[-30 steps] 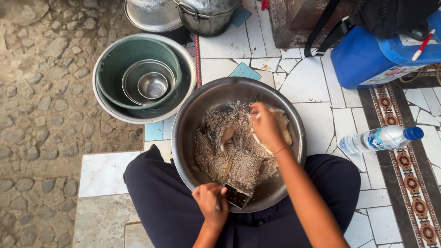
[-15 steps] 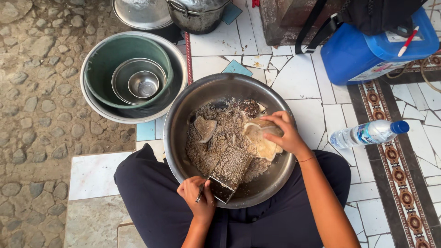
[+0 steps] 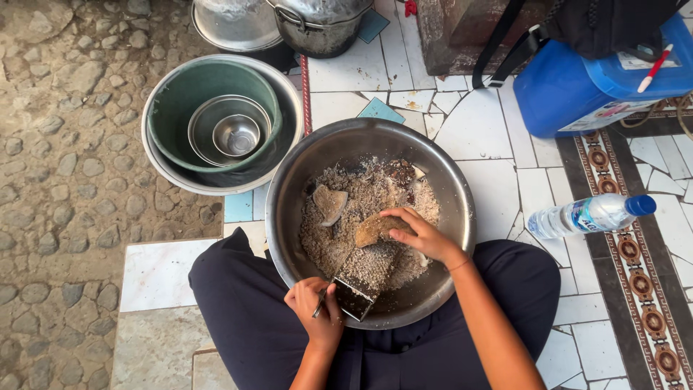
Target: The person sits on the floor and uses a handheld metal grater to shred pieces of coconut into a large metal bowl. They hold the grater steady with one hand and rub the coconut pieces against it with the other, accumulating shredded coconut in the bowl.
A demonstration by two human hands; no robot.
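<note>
— What is each hand doing there?

— The left hand (image 3: pixel 317 310) is closed tight around the near end of a flat metal grater (image 3: pixel 363 278), which slopes up from the near rim of the big steel bowl (image 3: pixel 289 180) in the person's lap. The right hand (image 3: pixel 419 235) has its fingers curled over a brown-skinned coconut piece (image 3: pixel 374 230), pressing it against the top of the grater.

— And the shavings?

— They lie heaped in the bowl's middle as grated coconut (image 3: pixel 361 195), with another coconut chunk (image 3: pixel 330 204) resting toward the bowl's left side.

— How would you say it's done well?

— I'd keep the grater braced against the rim so it doesn't skid, push the piece along the grater's length with even pressure, and hold the fingertips high on the piece, away from the teeth. As I judge it, the risk is a scraped knuckle as the piece thins.
</note>
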